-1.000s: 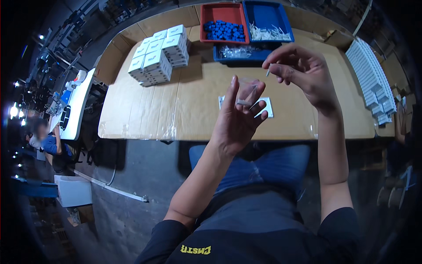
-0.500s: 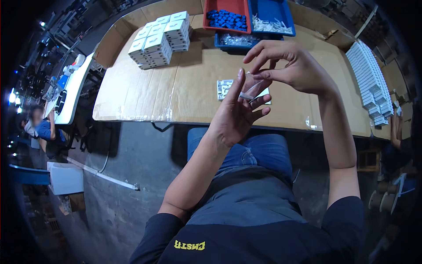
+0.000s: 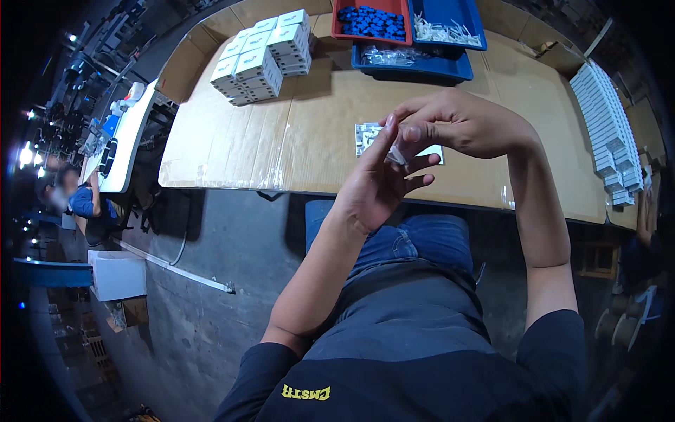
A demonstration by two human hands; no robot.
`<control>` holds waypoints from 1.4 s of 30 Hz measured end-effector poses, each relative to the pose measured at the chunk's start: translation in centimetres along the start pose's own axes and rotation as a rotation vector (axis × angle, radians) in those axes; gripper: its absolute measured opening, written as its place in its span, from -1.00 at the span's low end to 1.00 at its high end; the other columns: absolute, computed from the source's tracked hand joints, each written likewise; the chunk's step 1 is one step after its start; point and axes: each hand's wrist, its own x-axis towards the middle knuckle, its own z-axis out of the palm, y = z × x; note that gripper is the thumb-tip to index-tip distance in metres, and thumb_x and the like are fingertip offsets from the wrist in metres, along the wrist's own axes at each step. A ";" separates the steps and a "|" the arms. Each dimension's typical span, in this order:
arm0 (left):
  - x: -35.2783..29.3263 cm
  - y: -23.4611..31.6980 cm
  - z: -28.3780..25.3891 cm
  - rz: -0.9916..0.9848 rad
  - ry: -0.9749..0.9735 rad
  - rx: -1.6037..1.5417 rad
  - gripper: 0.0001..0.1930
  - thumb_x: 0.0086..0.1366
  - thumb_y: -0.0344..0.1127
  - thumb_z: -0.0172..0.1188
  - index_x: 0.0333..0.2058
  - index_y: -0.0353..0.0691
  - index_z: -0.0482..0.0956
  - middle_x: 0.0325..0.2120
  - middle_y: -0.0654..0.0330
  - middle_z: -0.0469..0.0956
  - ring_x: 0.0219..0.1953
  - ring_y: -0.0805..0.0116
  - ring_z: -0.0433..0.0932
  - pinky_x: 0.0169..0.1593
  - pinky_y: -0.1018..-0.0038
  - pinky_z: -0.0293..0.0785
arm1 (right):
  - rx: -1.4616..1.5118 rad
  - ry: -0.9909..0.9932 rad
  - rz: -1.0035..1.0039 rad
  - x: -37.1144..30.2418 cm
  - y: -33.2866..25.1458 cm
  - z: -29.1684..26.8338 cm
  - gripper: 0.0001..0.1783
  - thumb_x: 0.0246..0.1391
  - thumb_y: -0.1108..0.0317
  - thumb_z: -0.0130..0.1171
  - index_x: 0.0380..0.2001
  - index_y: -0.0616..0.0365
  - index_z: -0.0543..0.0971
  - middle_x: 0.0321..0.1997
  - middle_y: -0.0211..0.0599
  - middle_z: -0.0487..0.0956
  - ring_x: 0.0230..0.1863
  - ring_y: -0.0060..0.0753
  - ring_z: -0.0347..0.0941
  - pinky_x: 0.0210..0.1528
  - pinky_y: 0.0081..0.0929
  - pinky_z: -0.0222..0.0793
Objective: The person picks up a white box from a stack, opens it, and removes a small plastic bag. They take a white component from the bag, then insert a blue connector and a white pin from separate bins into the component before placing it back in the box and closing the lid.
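Note:
Over the near side of the table, my left hand point(image 3: 380, 186) is palm up, closed around a small clear plastic bag point(image 3: 398, 155). Something whitish shows at the bag's lower end, too small to make out. My right hand point(image 3: 467, 125) bends in from above, its thumb and fingers together at the bag's upper end and hiding much of it. Beneath both hands lies a flat white piece point(image 3: 363, 131) with a cut-out pattern, partly covered by my fingers.
White boxes point(image 3: 254, 65) are stacked at the back left. A red tray point(image 3: 373, 39) of blue parts, a blue tray point(image 3: 450, 42) of white parts and a lower blue tray point(image 3: 429, 71) of clear bags stand at the back. A long stack of white pieces point(image 3: 606, 126) lines the right side.
My right hand has come down onto the bag, and its fingers have closed in nearer my left hand. Less of the bag shows. The view has shifted slightly.

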 end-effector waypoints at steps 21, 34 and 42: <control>6.5 -1.6 -7.9 0.013 -0.100 0.181 -0.45 0.56 0.03 0.03 0.16 -0.42 0.51 -0.12 0.06 0.65 -0.03 0.22 0.63 0.19 0.28 0.50 | 0.068 0.674 0.397 0.0 22.4 -11.2 -0.76 0.34 0.35 0.20 -0.09 0.30 0.69 -0.14 -0.28 0.73 -0.14 -0.47 0.63 -0.04 -0.48 0.54; 6.0 -1.6 -9.6 -0.180 0.038 0.226 -0.44 0.57 0.09 -0.18 0.06 -0.32 0.56 -0.20 0.14 0.67 -0.12 0.29 0.64 0.11 0.35 0.45 | -0.963 0.783 0.745 1.6 38.2 -23.7 -0.71 0.23 0.38 0.08 -0.07 -0.04 0.71 -0.04 -0.15 0.68 0.03 0.05 0.61 0.04 -0.03 0.52; 7.5 -1.3 -9.9 -0.106 0.039 0.230 -0.47 0.58 0.01 -0.13 0.09 -0.39 0.54 -0.16 0.05 0.67 -0.11 0.22 0.64 0.12 0.30 0.50 | -0.956 0.844 0.631 1.8 38.8 -24.0 -0.79 0.21 0.39 0.11 -0.17 0.05 0.69 -0.07 -0.14 0.64 -0.01 0.03 0.59 0.00 -0.04 0.52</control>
